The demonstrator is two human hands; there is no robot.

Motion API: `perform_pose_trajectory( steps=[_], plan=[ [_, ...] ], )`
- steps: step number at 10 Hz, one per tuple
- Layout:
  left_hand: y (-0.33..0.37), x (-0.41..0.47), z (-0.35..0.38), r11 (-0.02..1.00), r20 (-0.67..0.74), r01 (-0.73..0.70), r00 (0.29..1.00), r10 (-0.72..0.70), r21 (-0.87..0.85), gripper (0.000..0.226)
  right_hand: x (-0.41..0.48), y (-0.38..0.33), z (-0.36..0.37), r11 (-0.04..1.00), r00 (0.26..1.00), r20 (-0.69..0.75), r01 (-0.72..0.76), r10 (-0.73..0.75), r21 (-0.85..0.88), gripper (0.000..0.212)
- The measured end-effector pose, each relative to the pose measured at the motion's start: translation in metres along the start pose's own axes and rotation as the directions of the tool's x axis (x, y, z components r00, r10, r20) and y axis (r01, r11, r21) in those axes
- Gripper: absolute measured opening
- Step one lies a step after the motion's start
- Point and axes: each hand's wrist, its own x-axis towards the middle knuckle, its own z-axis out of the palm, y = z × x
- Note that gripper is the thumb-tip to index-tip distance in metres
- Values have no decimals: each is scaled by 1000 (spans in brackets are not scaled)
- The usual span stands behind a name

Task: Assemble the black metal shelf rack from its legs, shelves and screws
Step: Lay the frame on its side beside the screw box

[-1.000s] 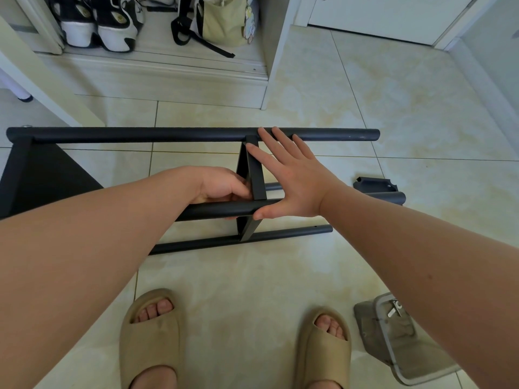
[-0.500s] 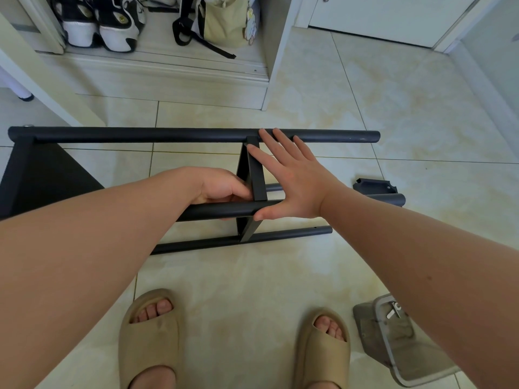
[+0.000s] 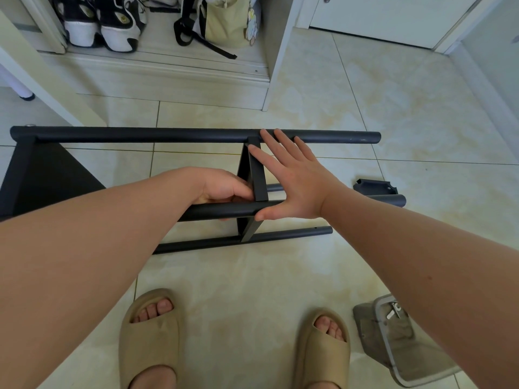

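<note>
Nearest, at 6 o'clock, tan foam slippers [image 3: 151, 332] stand on the glossy cream floor tiles [image 3: 365, 108], and at 4 o'clock a translucent plastic tub [image 3: 365, 324] holds what looks like small metal hardware. Just past the feet lies the rack on its side: a lowest leg [image 3: 280, 237], a matte black round tube, rests on the floor. Above it the left hand [image 3: 222, 189] has its grip closed round a raised leg [image 3: 219, 211], fingers curled about the tube. The right hand [image 3: 297, 186] is spread flat, holding nothing, its palm pressed against the thin, flat-edged middle shelf [image 3: 258, 178], thumb along the raised leg. The step looks like seating this shelf square between the legs. Next would likely come fetching a screw from the tub, which calls for one hand to keep the joint aligned. At 9 o'clock a broad end shelf [image 3: 50, 175] is already joined. At 3 o'clock a loose black bracket [image 3: 375, 186] lies on the floor. Beyond runs the far leg [image 3: 168, 135]. Sneakers [image 3: 104, 26] sit at 11 o'clock.
</note>
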Motion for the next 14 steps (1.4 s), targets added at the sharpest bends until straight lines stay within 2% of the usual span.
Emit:
perform_pose_trajectory(
  steps=[3, 4, 5, 7, 8, 9, 10, 11, 13, 14],
  plan=[
    [-2, 1, -3, 973, 50, -57, 996, 70, -225, 20, 1, 1, 1, 1000, 1000, -1, -3, 3, -8, 124],
    [-1, 0, -1, 993, 45, 21, 999, -16, -115, 17, 0, 1, 2, 1000, 1000, -6, 0, 0, -9, 124],
    [0, 1, -1, 999, 42, 30, 999, -29, -24, 15, 0, 1, 1, 1000, 1000, -4, 0, 0, -6, 124],
    [-3, 3, -3, 995, 29, -56, 998, 58, -78, 14, 0, 1, 1, 1000, 1000, -7, 0, 0, 5, 124],
    [-4, 3, -4, 988, 47, -64, 996, 71, -143, 17, 0, 1, 1, 1000, 1000, -8, -1, 1, 5, 124],
    [-2, 2, -3, 988, 62, -17, 998, 26, -152, 17, 1, 1, 1, 1000, 1000, -8, 0, 0, 5, 124],
    [0, 0, -1, 996, 39, 53, 998, -50, -76, 19, 1, 1, 1, 1000, 1000, -7, 0, 0, 1, 124],
    [1, 1, 0, 999, 3, 49, 999, -49, 15, 18, 1, 1, 1, 1000, 1000, -7, 0, 0, 2, 124],
    [-1, 0, -2, 995, 13, -46, 999, 47, -90, 13, 0, 0, 1, 1000, 1000, -14, -1, 1, 6, 124],
    [-3, 2, -3, 983, 31, -74, 996, 80, -167, 24, 0, 0, 1, 1000, 1000, -19, 1, -1, 6, 124]
  ],
)
